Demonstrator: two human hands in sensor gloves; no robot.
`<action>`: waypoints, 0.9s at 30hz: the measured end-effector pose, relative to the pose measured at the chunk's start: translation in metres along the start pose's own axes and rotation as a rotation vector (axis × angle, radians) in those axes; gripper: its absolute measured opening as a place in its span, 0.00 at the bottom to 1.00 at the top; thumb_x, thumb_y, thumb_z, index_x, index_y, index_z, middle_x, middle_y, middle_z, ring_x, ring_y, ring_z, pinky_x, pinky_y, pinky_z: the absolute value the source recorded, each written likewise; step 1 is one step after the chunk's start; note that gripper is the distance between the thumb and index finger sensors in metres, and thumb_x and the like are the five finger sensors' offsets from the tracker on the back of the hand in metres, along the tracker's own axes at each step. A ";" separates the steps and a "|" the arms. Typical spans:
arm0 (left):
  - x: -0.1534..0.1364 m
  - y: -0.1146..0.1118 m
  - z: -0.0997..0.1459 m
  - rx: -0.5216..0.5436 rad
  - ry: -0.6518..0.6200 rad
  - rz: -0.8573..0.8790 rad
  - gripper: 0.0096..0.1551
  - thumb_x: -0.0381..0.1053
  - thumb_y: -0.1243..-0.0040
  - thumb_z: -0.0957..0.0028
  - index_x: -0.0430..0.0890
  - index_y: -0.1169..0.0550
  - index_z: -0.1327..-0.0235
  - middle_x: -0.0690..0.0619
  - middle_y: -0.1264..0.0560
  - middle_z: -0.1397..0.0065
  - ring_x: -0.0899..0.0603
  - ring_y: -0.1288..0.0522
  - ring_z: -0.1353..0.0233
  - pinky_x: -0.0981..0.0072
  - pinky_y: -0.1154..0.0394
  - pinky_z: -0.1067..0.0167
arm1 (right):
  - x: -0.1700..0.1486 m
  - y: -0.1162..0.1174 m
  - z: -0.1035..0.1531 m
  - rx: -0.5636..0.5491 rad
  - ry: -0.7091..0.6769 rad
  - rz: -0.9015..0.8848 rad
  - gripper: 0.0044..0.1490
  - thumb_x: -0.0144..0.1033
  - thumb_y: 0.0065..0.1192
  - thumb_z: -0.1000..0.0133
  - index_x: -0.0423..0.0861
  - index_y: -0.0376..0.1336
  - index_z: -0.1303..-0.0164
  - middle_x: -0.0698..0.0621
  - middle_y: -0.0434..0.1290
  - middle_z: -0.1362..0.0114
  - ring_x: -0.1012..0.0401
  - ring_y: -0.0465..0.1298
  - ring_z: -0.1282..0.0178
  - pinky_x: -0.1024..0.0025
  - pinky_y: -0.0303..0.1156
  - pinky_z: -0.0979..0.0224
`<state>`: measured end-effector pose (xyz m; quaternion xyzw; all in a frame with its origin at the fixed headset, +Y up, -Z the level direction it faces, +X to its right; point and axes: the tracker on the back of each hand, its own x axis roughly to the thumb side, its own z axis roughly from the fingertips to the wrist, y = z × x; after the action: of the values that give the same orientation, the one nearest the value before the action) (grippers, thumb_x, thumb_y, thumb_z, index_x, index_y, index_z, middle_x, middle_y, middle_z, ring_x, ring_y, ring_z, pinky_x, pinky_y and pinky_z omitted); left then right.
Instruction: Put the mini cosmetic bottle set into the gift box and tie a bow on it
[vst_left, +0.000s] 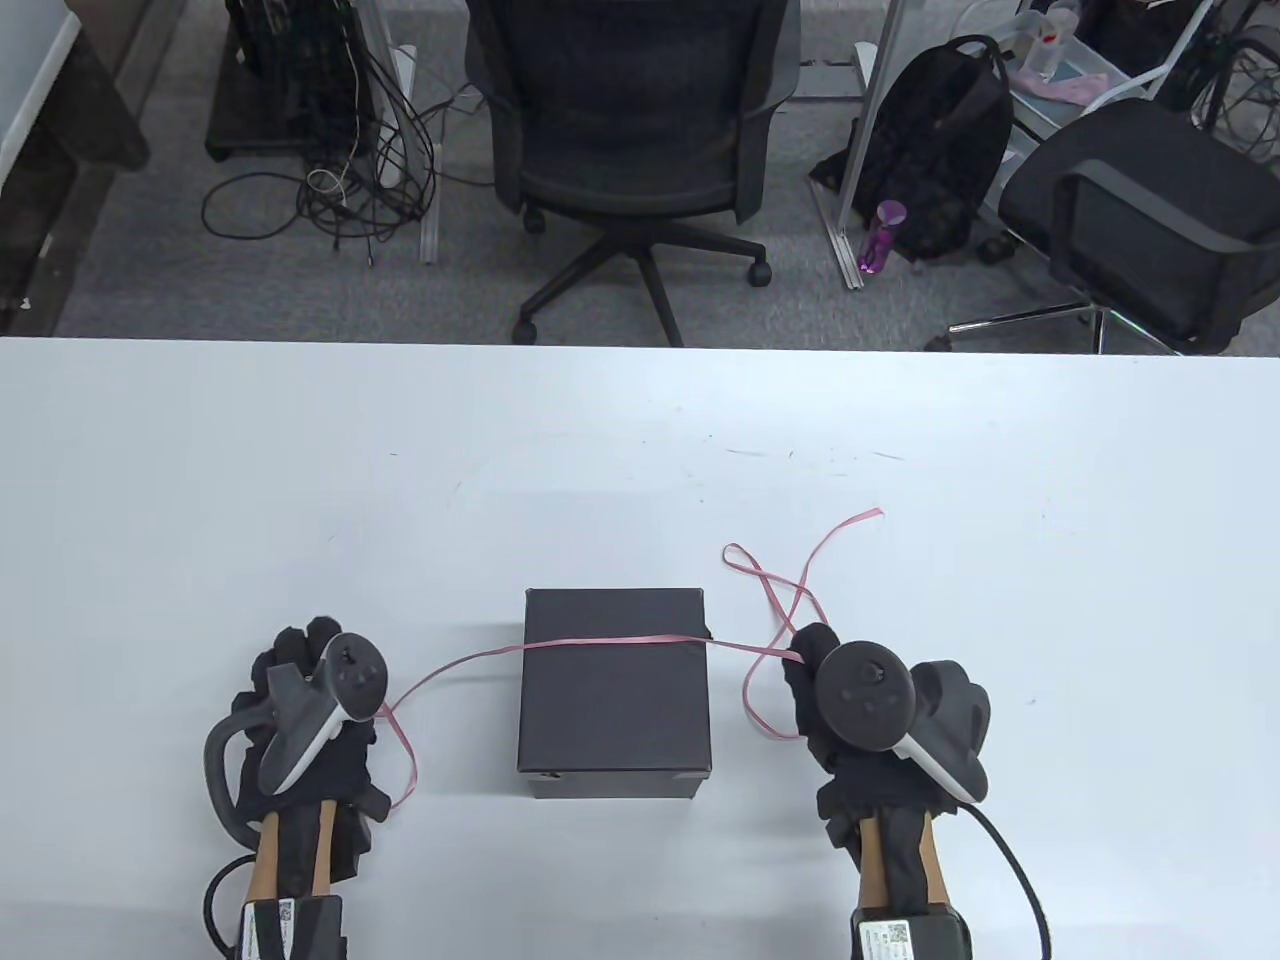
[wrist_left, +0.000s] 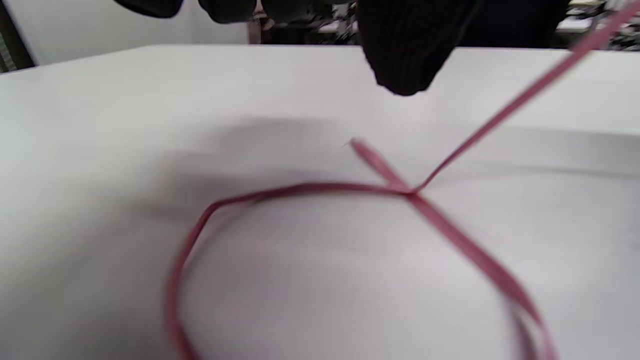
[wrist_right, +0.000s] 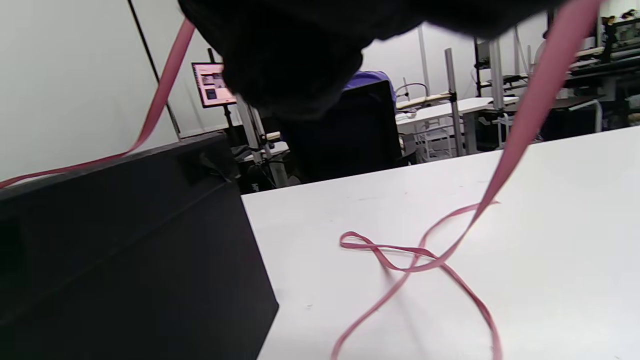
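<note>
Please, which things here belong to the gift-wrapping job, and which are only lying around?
Job: black gift box, closed; pink ribbon across its lid; left hand and right hand holding the ribbon.

Not job: office chairs, backpack, purple bottle, floor cables.

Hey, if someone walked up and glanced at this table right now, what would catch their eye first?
Probably the closed black gift box near the table's front edge, with a thin pink ribbon stretched across its lid. The left hand and right hand flank the box, each at one side of the ribbon, and its loose end curls in loops on the white table behind the right hand.
</note>
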<state>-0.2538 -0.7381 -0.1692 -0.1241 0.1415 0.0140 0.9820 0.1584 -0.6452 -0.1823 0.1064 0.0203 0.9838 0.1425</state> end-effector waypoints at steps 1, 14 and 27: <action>0.008 0.010 0.008 0.063 -0.065 0.034 0.55 0.54 0.36 0.44 0.42 0.51 0.12 0.35 0.50 0.13 0.23 0.44 0.16 0.27 0.39 0.25 | 0.007 0.000 0.001 -0.011 -0.031 0.003 0.26 0.37 0.49 0.34 0.35 0.67 0.34 0.49 0.79 0.64 0.68 0.73 0.79 0.71 0.78 0.71; 0.089 0.046 0.095 0.411 -0.831 0.451 0.56 0.63 0.41 0.45 0.45 0.53 0.12 0.38 0.48 0.12 0.27 0.43 0.14 0.29 0.41 0.23 | 0.071 -0.002 0.023 -0.076 -0.458 -0.257 0.27 0.37 0.45 0.34 0.40 0.63 0.28 0.50 0.79 0.65 0.68 0.73 0.80 0.73 0.77 0.73; 0.081 0.039 0.084 0.371 -0.804 0.763 0.22 0.56 0.60 0.38 0.56 0.27 0.35 0.45 0.28 0.21 0.29 0.31 0.20 0.32 0.37 0.25 | 0.069 -0.003 0.024 -0.064 -0.483 -0.350 0.27 0.37 0.49 0.34 0.36 0.68 0.34 0.50 0.79 0.64 0.68 0.73 0.79 0.72 0.78 0.71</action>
<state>-0.1555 -0.6799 -0.1235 0.1249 -0.2074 0.3878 0.8894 0.0997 -0.6222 -0.1448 0.3276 -0.0271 0.8907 0.3140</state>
